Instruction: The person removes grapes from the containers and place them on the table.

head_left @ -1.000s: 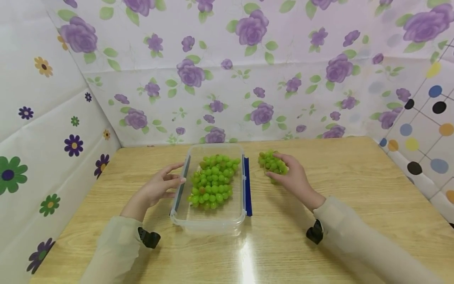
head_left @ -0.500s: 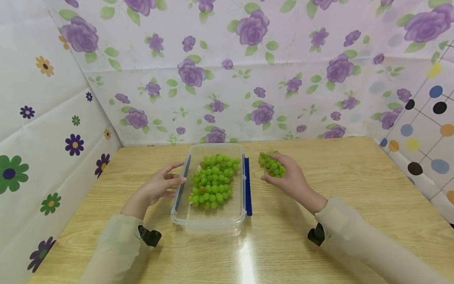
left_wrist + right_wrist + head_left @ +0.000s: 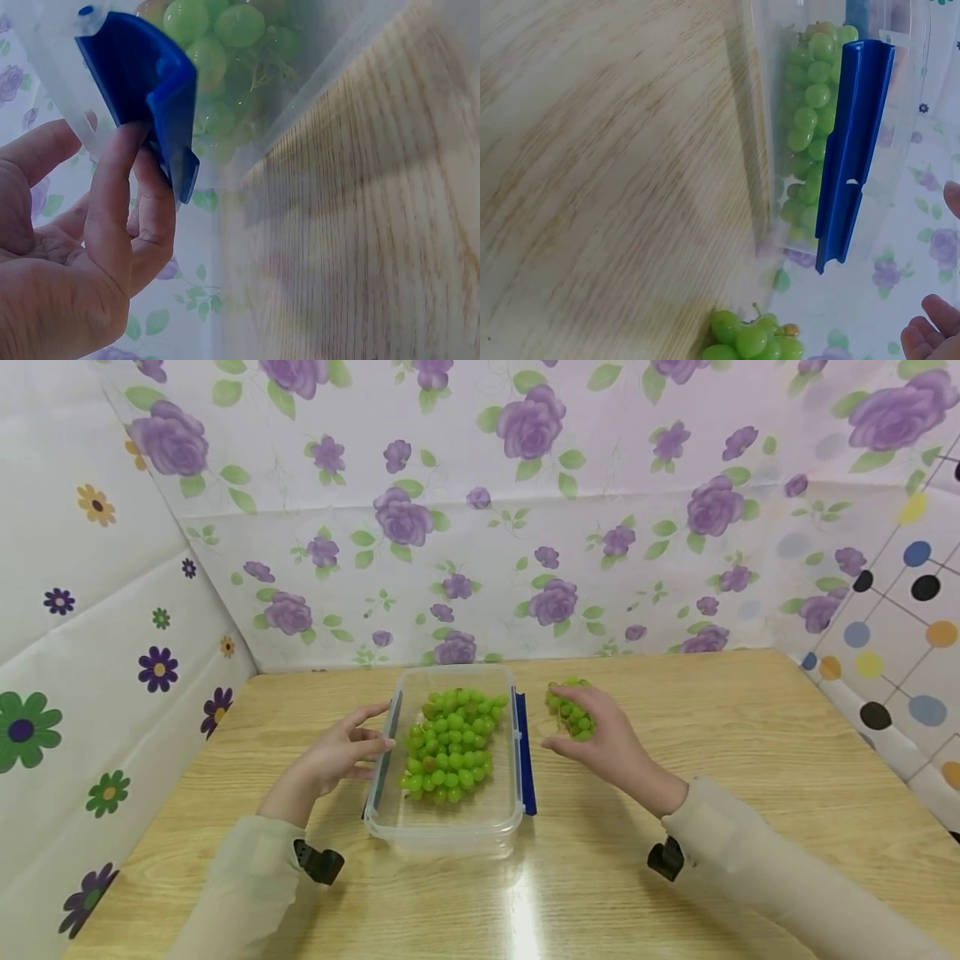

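Note:
A clear plastic food container stands lidless on the table, with bunches of green grapes inside. My left hand rests against its left side; in the left wrist view relaxed fingertips touch the blue clip there. To the right of the container, a smaller bunch of grapes lies on the table. My right hand is over the near right side of that bunch, thumb and fingers spread apart, partly hiding it. The right wrist view shows the right fingertips apart from the grapes.
The wooden table meets a flower-patterned sheet at the back. More patterned sheets stand on both sides. Another blue clip hangs down from the container's right side. Each wrist carries a small black camera.
My right hand has shifted a little to the left over the small bunch, with its thumb moving past the grapes. My left hand has stayed at the container.

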Demonstrator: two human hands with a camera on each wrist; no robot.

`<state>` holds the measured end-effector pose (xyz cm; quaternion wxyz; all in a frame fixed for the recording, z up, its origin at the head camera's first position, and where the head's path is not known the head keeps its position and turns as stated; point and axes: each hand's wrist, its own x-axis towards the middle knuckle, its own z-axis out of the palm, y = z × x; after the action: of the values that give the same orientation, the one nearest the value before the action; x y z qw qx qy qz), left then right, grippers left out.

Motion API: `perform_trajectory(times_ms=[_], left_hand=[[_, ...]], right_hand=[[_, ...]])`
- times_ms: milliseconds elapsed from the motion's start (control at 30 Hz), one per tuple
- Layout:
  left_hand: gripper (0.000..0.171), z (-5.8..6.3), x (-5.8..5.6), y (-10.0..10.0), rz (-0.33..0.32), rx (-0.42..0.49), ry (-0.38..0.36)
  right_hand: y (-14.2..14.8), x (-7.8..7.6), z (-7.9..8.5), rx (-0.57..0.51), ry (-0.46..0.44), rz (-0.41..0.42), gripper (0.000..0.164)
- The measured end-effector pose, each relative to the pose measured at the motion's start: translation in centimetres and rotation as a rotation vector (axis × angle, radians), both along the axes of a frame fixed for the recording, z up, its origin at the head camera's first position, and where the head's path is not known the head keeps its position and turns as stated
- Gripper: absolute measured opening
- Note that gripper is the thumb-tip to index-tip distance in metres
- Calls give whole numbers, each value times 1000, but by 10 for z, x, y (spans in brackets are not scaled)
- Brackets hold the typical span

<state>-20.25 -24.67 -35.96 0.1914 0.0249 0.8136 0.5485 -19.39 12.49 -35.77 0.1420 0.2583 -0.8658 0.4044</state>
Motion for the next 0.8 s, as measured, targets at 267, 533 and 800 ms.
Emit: perform_trajectory(times_ms=[267, 533, 800], left_hand=[[73, -2, 0, 0, -6, 12, -3], [70, 2, 1, 2, -11, 0, 10], [69, 4, 1, 3, -3, 5, 0]], right_hand=[[-5, 3, 2, 16, 56, 44, 66], [-11, 6, 8, 16, 53, 77, 66], [-17, 4, 14, 43, 69, 120, 68]])
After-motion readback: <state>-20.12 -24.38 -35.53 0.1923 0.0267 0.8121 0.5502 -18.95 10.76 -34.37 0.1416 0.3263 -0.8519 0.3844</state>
